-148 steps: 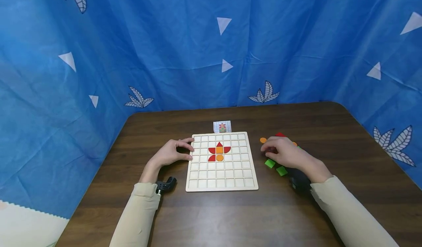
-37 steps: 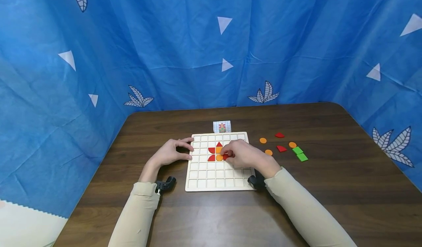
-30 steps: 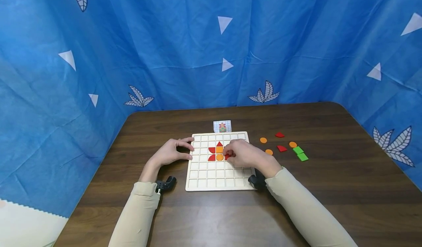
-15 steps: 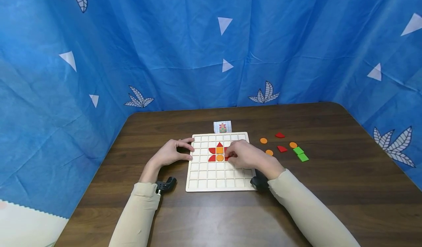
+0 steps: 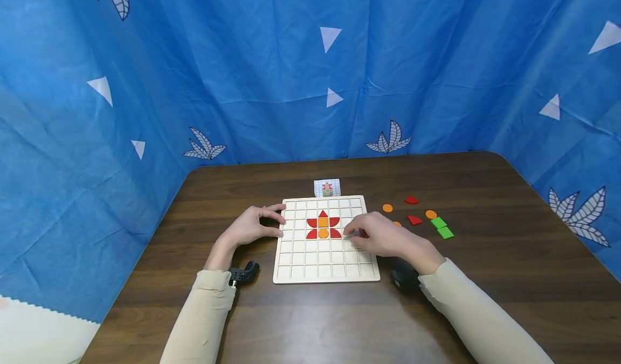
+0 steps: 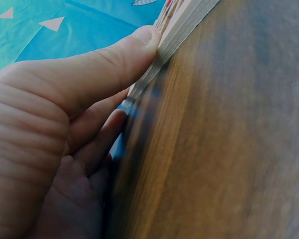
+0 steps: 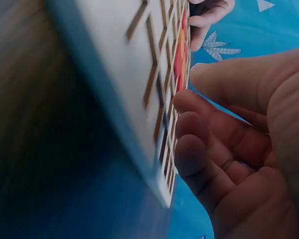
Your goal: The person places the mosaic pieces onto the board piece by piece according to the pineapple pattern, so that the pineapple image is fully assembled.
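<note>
A pale wooden grid board [image 5: 326, 272] lies on the table. On it sit a red triangle [image 5: 323, 213], an orange square [image 5: 323, 222], an orange disc [image 5: 323, 233] and red curved pieces, among them one at the lower right [image 5: 335, 234]. My left hand [image 5: 249, 225] rests thumb and fingertips against the board's left edge; in the left wrist view the thumb [image 6: 134, 50] lies at that edge. My right hand [image 5: 383, 235] hovers over the board's right side, fingers loosely bent. In the right wrist view nothing shows between its thumb and fingers [image 7: 192, 154].
Right of the board lie loose orange discs [image 5: 387, 208], red pieces [image 5: 414, 220] and two green pieces [image 5: 445, 232]. A small printed pattern card [image 5: 327, 187] lies behind the board. A blue curtain [image 5: 271, 83] hangs beyond the table [image 5: 310, 315].
My right hand came from the loose pieces to the board, let go of a red piece right of the orange disc, and has drawn back rightward. My left hand stays at the board's edge.
</note>
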Tool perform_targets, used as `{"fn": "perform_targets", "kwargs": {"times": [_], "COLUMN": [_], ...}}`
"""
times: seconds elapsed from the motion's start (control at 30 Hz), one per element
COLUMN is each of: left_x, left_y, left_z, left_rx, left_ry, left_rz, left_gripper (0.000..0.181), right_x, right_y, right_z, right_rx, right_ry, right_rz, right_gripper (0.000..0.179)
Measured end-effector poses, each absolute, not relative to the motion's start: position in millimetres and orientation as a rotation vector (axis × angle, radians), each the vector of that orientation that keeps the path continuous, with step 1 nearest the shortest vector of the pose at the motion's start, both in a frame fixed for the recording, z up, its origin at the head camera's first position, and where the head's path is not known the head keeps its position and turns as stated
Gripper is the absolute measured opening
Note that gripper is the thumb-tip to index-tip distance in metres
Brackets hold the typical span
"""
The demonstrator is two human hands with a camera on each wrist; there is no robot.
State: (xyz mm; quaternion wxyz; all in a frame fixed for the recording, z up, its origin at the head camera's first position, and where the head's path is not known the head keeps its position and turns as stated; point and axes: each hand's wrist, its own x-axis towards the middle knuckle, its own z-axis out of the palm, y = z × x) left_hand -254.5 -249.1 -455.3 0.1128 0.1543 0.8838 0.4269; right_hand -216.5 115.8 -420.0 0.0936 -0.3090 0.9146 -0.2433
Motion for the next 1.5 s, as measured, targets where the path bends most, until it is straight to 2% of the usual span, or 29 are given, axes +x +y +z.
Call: {"fn": "perform_targets", "kwargs": {"times": [0.53,0.9,1.3,1.5], "left_x": [-256,-255,-256,-256], "left_y": [-250,-250,-250,-250], "left_z": [-456,-455,-458,-458], "left_rx": [0.456,0.465,0.461,0.455], "left_ry": [2.575,2.563,2.567,2.566], "left_rz": [1.272,1.29,1.286,1.289], "left_gripper": [0.024,0.024,0.024,0.025], "right_x": [-217,-229,-236,-240], "right_y": [195,242,264,262], "right_z": [-422,-419,-425,-428], "right_rx": [-0.864,-0.589,-0.392,-0.334], "right_ry": [2.86,2.992,3.012,3.008], "right_rz": [-0.776,-0.771,-0.718,-0.703], "right_gripper": [0.019,0.025,0.032,0.03]}}
